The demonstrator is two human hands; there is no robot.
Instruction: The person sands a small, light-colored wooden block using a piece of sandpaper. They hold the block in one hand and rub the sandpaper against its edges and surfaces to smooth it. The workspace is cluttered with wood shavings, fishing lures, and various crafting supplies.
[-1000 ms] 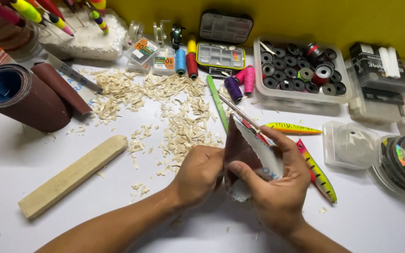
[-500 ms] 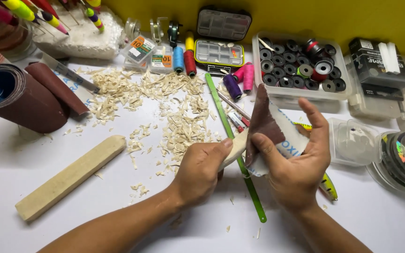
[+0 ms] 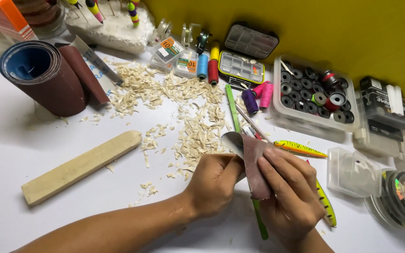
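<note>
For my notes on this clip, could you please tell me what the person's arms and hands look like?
Both forearms are bare, with no sleeves in view. The left hand and right hand wear no gloves, rings, watch or bracelet that the picture shows. Fingernails are short and plain.

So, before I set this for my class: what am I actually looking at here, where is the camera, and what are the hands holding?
There is no machine here. The one picture comes from a camera worn on a person's head, looking down at their own two bare hands over a white table.

The left hand and the right hand together hold a folded piece of reddish-brown sandpaper; whether something is wrapped inside it cannot be seen.

Around them lie pale wood shavings, a shaped wooden stick, a big roll of sandpaper, a green rod, two yellow fishing lures, spools of coloured thread and a clear box of bobbins.
</note>
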